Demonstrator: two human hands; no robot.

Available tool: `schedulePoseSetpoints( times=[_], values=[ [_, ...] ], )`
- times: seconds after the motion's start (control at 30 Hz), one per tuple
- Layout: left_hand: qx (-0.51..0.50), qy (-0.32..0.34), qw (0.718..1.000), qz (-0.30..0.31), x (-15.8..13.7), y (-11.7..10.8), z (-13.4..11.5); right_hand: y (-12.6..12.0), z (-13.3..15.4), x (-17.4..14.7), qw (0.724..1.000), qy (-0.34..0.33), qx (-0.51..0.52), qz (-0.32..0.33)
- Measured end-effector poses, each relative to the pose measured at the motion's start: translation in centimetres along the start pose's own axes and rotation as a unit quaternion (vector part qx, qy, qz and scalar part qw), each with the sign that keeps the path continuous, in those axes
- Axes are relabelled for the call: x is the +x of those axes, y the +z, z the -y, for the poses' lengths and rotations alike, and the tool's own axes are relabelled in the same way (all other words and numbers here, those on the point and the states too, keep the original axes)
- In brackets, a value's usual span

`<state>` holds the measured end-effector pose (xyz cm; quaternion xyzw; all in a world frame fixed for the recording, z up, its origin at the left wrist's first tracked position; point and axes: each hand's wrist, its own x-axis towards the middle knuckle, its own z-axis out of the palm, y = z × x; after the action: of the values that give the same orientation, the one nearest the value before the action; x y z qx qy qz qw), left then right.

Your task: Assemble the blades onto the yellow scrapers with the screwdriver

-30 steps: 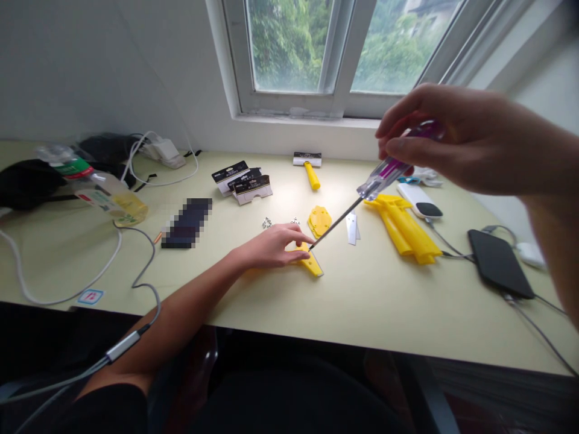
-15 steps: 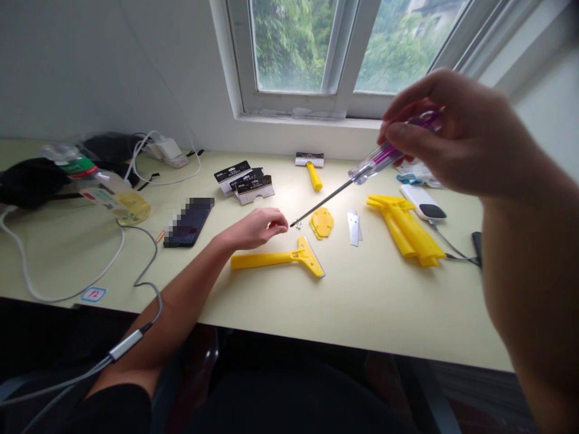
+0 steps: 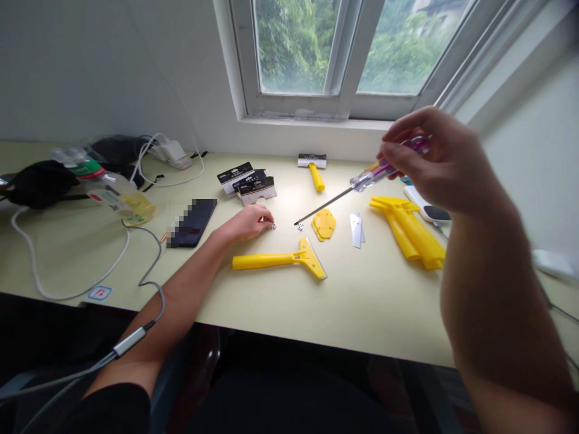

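Note:
My right hand (image 3: 436, 160) is closed around the clear and purple handle of a screwdriver (image 3: 368, 176). Its shaft slants down to the left, with the dark tip beside a little cluster of small screws (image 3: 300, 226) on the table. My left hand (image 3: 252, 222) rests on the table left of the tip, fingers pinched on small silver bits that look like screws (image 3: 273, 226), partly hidden. In front of it lies a yellow scraper (image 3: 271, 260), blade end to the right. Right of the cluster are yellow plastic plates (image 3: 324, 224) and flat metal blades (image 3: 356, 230).
Yellow scraper handles (image 3: 407, 232) lie on the right, near a white device (image 3: 427, 205). Black-and-white packaging cards (image 3: 253, 185) and another small scraper (image 3: 316, 175) are at the back. A phone (image 3: 194, 223), a bottle (image 3: 117, 196) and cables occupy the left. A cable hangs over my left arm.
My left hand has drawn back left from the screw cluster, with small bits now showing at its fingertips. My right hand has come lower and slightly left, the screwdriver tip staying near the cluster.

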<state>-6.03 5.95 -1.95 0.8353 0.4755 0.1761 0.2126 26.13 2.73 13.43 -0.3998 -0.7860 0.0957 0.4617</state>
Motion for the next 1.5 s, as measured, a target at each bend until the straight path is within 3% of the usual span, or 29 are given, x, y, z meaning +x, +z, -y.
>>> schedulePoseSetpoints(
  times=[0.17,0.3,0.53,0.7,0.83,1.0,1.07,1.17,1.27,1.33,1.4,1.5],
  values=[
    [-0.009,0.012,0.999,-0.032,0.0,-0.4,-0.4,0.5,-0.7,-0.3,1.000,0.013,0.023,0.014],
    [-0.034,0.033,0.997,-0.055,-0.5,-0.5,-2.2,0.9,-1.4,-0.4,0.999,0.031,-0.005,0.030],
    [-0.007,0.090,0.989,0.119,-2.1,0.8,-6.7,1.2,-1.1,-0.6,0.997,0.048,-0.032,0.043],
    [-0.013,0.103,0.984,0.147,-1.9,1.4,-6.6,1.2,-1.0,-0.6,0.998,0.052,-0.023,0.040],
    [-0.058,0.117,0.984,0.119,-1.9,0.9,-6.6,0.7,-1.2,-0.3,1.000,0.008,0.025,-0.015],
    [-0.137,0.120,0.977,0.107,-2.1,-0.1,-7.0,-0.6,-0.1,-0.2,0.980,-0.052,0.066,-0.181],
    [-0.147,0.118,0.977,0.102,-2.1,-0.2,-6.9,-1.3,0.8,-0.4,0.973,-0.049,0.068,-0.214],
    [-0.134,0.121,0.980,0.084,-2.1,0.0,-6.6,-1.9,1.8,-1.0,0.989,-0.002,0.073,-0.126],
    [-0.118,0.124,0.983,0.060,-2.0,0.2,-6.4,-1.1,1.6,-1.2,0.996,0.042,0.000,0.074],
    [-0.112,0.127,0.985,0.040,-2.0,0.3,-6.4,0.6,0.9,-1.2,0.969,0.066,-0.077,0.225],
    [-0.109,0.127,0.986,0.019,-2.0,0.4,-6.5,2.8,-0.1,-1.2,0.932,0.094,-0.110,0.333],
    [-0.105,0.124,0.987,0.000,-2.0,0.6,-6.6,5.7,-1.8,-1.4,0.903,0.148,-0.079,0.395]
  ],
)
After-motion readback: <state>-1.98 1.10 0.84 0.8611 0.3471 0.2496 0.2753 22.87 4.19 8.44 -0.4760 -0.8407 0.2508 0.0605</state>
